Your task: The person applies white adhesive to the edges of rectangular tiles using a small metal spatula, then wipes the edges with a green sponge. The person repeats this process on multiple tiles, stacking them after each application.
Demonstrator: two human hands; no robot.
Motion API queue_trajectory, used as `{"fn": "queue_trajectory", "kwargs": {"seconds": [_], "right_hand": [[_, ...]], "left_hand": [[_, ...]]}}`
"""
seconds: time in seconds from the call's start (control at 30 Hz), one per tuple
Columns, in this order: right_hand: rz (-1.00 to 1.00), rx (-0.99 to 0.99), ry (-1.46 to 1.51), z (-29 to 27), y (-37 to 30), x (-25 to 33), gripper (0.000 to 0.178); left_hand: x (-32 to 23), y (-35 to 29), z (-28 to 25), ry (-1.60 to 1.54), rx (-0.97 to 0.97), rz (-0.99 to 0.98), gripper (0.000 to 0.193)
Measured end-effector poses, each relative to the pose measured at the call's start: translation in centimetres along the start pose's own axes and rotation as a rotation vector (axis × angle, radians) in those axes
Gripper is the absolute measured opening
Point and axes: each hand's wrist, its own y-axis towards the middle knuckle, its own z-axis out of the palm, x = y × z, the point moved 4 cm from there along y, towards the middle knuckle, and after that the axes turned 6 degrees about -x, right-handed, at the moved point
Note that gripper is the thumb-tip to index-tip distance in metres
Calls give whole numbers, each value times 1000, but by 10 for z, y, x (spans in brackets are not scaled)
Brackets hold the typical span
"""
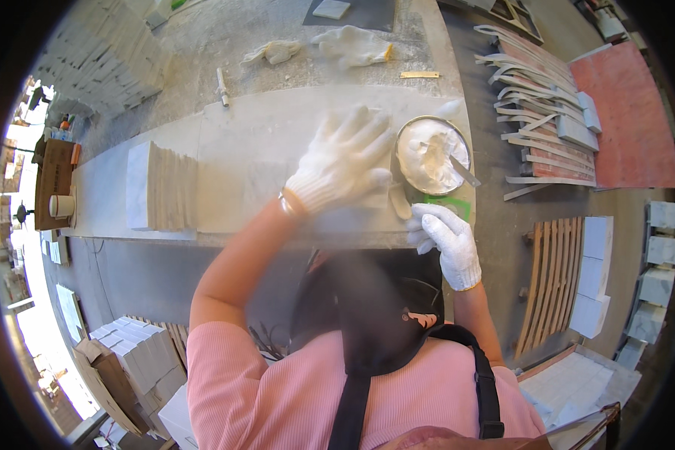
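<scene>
Two loose gloves (352, 46) lie beyond the spread left hand (340, 161), a paste tin (436, 193) beside the right hand (450, 244), grip unclear.

Left gloved hand (343, 161) spread over pale worktop (240, 142); blurred, contact uncertain. Right gloved hand (448, 244), fingers bent, near round tin (399, 163) of white paste (426, 154), blade (465, 171) standing in it. Tile stack (161, 187) at left.

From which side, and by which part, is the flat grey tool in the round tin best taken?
Take the flat grey tool by its free end, probably from the person's right: that end juts over the rim of the round tin, while the other sits in white paste.
</scene>
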Motion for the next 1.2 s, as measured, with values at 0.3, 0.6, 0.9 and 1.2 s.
{"fn": "queue_trajectory", "kwargs": {"seconds": [0.3, 0.6, 0.9, 1.2], "right_hand": [[4, 9, -45, 14, 14, 13, 35], [-263, -46, -189, 35, 28, 21, 40], [-756, 8, -927, 46, 32, 29, 53], [-746, -97, -736, -10, -2, 47, 26]], "left_hand": [[-61, -86, -44, -443, 168, -160, 42], [-37, -121, -37, -429, -214, -902, 51], [-32, -105, -17, -299, -248, -782, 52], [-21, -87, -26, -328, -160, -666, 78]]}}
